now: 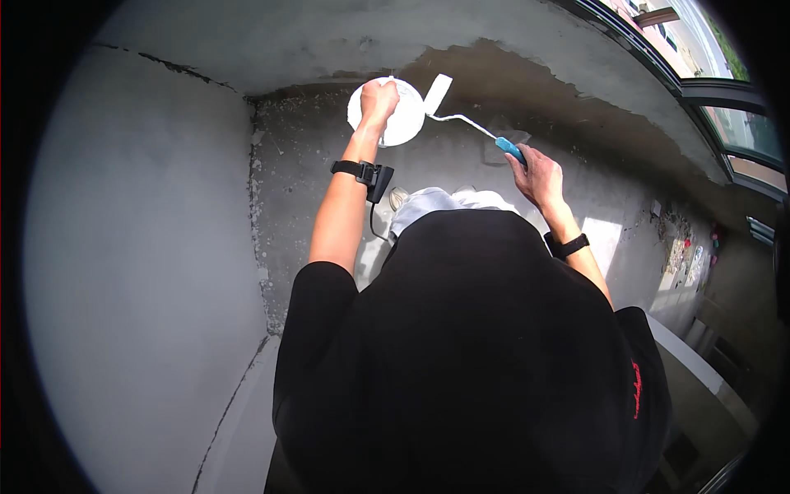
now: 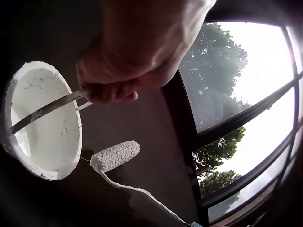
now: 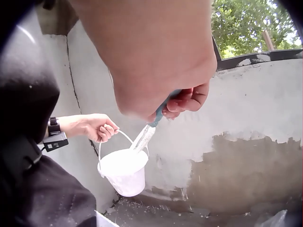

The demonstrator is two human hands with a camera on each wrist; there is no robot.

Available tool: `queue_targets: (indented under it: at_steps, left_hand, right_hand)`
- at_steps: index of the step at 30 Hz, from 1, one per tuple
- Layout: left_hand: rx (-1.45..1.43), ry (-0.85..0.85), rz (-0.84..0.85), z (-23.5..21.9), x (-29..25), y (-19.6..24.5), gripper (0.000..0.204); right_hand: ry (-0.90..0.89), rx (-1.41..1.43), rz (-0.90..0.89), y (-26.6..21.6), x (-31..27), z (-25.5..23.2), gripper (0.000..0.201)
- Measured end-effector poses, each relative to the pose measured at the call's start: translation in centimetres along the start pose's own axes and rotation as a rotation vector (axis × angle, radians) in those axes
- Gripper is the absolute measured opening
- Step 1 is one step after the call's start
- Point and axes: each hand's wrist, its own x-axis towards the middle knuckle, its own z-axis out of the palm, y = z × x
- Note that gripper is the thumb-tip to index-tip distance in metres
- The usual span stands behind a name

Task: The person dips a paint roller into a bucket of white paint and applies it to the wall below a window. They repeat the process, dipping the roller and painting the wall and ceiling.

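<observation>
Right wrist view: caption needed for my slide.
Right hand grips a paint roller above the white bucket held by the left hand.

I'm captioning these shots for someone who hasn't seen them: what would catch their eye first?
The white paint bucket, which the left hand holds up by its wire handle near the concrete wall. Just beside its rim hangs a small paint roller, held by the right hand on a blue grip.

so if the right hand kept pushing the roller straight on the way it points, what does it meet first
Most likely the white paint bucket held by the left hand: the roller in the right hand sits just beside its rim. Depth is unclear; it may pass by and meet the wall.
</observation>
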Motion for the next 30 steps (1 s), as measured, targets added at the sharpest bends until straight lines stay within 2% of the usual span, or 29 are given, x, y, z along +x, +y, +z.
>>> queue_targets:
  at_steps: [3, 6, 12, 14, 15, 20, 29, 30]
  left_hand:
    - [-0.133, -0.036, -0.131, -1.2, -1.4, 2.0, 0.02]
    - [-0.214, 0.01, -0.181, -1.4, -0.9, 1.2, 0.018]
    - [-0.301, 0.209, -0.216, -1.9, -0.4, -0.6, 0.017]
    - [-0.296, 0.211, -0.276, -2.3, -0.8, -0.6, 0.015]
    - [-0.327, 0.207, -0.275, -2.3, -0.5, -2.2, 0.017]
    - [-0.369, 0.246, -0.303, -3.1, -5.0, -4.2, 0.015]
    - [-0.39, 0.422, -0.346, 0.9, -10.6, -0.4, 0.014]
    - [-0.388, 0.456, -0.335, 1.5, -11.1, 0.4, 0.015]
  right_hand:
    - [0.053, -0.062, -0.011, 2.5, 1.5, -0.9, 0.026]
    - [0.102, -0.097, -0.028, 5.7, 5.1, -0.4, 0.025]
    - [0.098, -0.241, 0.117, 11.1, 12.2, 4.0, 0.021]
    - [0.014, -0.278, 0.233, 12.0, 14.1, 5.2, 0.026]
    - [0.03, -0.297, 0.229, 12.7, 14.7, 5.8, 0.026]
    - [0.081, -0.328, 0.178, 14.5, 15.0, 8.3, 0.024]
    - [-0.047, -0.16, 0.236, 20.0, 17.1, 14.1, 0.027]
    - [-0.018, -0.145, 0.257, 20.7, 17.3, 14.8, 0.026]
